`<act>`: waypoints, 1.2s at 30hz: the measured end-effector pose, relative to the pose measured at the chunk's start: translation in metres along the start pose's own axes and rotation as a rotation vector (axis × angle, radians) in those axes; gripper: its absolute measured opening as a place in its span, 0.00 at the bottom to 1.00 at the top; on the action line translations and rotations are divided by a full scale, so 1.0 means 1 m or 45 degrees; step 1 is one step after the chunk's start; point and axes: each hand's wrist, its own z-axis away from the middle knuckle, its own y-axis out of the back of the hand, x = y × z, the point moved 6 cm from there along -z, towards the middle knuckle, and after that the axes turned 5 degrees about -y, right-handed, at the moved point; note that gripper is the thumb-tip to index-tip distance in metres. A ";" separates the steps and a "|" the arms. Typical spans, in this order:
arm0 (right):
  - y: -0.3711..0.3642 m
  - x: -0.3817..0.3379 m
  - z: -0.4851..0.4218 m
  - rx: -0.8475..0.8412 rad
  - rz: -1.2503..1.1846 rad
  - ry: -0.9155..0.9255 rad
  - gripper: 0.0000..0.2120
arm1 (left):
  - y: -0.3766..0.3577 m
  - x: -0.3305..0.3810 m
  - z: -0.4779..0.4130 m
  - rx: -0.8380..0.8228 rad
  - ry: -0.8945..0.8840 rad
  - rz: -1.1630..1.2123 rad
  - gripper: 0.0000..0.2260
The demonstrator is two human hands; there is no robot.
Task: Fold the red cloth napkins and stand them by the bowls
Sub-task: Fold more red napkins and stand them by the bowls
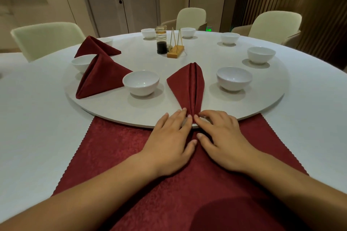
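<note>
A folded red napkin [188, 85] lies on the white turntable [116, 107], its narrow end at the near rim between two white bowls [141, 83] [234, 78]. My left hand [170, 144] and my right hand [223, 139] lie side by side, their straight fingertips pressing that narrow end from both sides. Under both hands a flat red cloth [116, 148] is spread on the table. Two more folded red napkins [101, 78] [95, 47] stand at the left beside other bowls [81, 63].
More white bowls [261, 54] [230, 38] [187, 32] [148, 33] ring the turntable. At its centre stand a stacked glass condiment jar [161, 42] and a wooden toothpick stand [175, 50]. Pale chairs [47, 38] [276, 23] [191, 17] surround the round table.
</note>
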 end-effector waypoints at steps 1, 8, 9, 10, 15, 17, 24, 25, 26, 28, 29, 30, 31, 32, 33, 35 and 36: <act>0.000 0.000 -0.001 0.006 0.006 0.003 0.32 | 0.001 0.000 0.000 0.003 0.002 -0.022 0.37; 0.004 -0.002 -0.002 -0.013 -0.060 0.001 0.32 | 0.005 0.001 -0.002 -0.027 0.023 -0.076 0.31; 0.006 0.000 -0.001 -0.042 -0.086 0.008 0.33 | 0.004 0.000 -0.001 -0.030 0.021 -0.077 0.32; 0.009 0.003 0.000 -0.064 -0.114 0.011 0.32 | 0.004 -0.002 0.000 -0.032 0.016 -0.078 0.33; 0.028 0.032 0.010 0.029 -0.009 -0.102 0.23 | 0.010 -0.017 0.014 -0.049 0.090 -0.091 0.34; 0.028 0.038 0.016 0.012 0.043 -0.142 0.23 | 0.017 -0.026 0.020 -0.038 0.135 -0.092 0.33; 0.025 0.033 0.019 -0.059 0.067 -0.138 0.25 | 0.030 -0.030 0.043 0.041 0.116 -0.109 0.34; 0.024 0.031 0.020 -0.064 0.068 -0.135 0.26 | 0.032 -0.027 0.044 0.093 0.090 -0.104 0.32; 0.023 0.028 0.020 -0.067 0.072 -0.132 0.27 | 0.035 -0.022 0.044 0.145 0.059 -0.085 0.29; 0.020 0.021 0.019 -0.069 0.102 -0.125 0.30 | 0.037 -0.009 0.040 0.218 -0.008 -0.029 0.23; 0.018 0.016 0.019 -0.070 0.126 -0.116 0.32 | 0.038 0.000 0.037 0.243 -0.042 -0.006 0.22; 0.016 0.012 0.018 -0.070 0.142 -0.100 0.33 | 0.039 0.008 0.034 0.263 -0.079 0.006 0.23; 0.014 0.008 0.018 -0.070 0.137 -0.082 0.34 | 0.038 0.016 0.030 0.283 -0.119 0.010 0.24; 0.012 0.004 0.018 -0.079 0.116 -0.063 0.35 | 0.035 0.022 0.027 0.291 -0.155 0.012 0.25; 0.009 0.000 0.019 -0.102 0.083 -0.038 0.34 | 0.031 0.026 0.024 0.280 -0.182 0.019 0.27; 0.006 -0.005 0.020 -0.164 -0.009 0.031 0.32 | 0.023 0.026 0.020 0.221 -0.161 0.029 0.30; 0.007 -0.005 0.019 -0.190 -0.059 0.052 0.31 | 0.019 0.022 0.019 0.177 -0.112 0.018 0.31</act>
